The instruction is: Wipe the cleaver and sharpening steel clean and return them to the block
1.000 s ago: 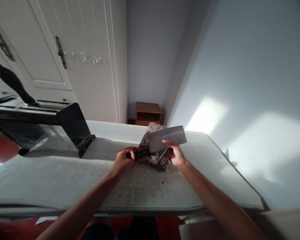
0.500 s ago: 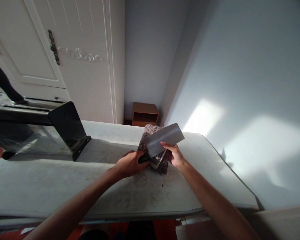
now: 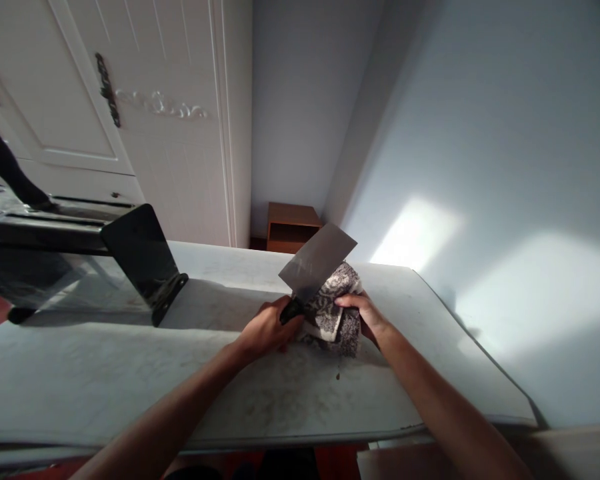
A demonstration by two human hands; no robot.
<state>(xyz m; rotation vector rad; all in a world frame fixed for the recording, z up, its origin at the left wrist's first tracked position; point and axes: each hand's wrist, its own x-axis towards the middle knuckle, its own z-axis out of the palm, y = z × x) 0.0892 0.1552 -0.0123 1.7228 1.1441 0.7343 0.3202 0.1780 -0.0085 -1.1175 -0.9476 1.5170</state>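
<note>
My left hand [image 3: 267, 328] is closed round the black handle of a cleaver [image 3: 316, 262], whose broad steel blade tilts up and away to the right. A patterned grey and white cloth [image 3: 336, 313] lies bunched on the white table [image 3: 105, 373] under and behind the blade. My right hand [image 3: 367, 313] grips the cloth at its right side, fingers curled over it. The cloth touches the lower part of the blade near the handle.
A black stand with a glossy dark panel [image 3: 140, 257] sits on the table at the left. White cupboard doors [image 3: 145, 120] rise behind it. A small wooden cabinet [image 3: 291, 227] stands in the corner, and a pale wall [image 3: 480, 133] runs along the right.
The cleaver blade has swung from lying nearly level to tilting steeply upward. My right hand left the blade's face and now holds the cloth, which has been gathered to the right.
</note>
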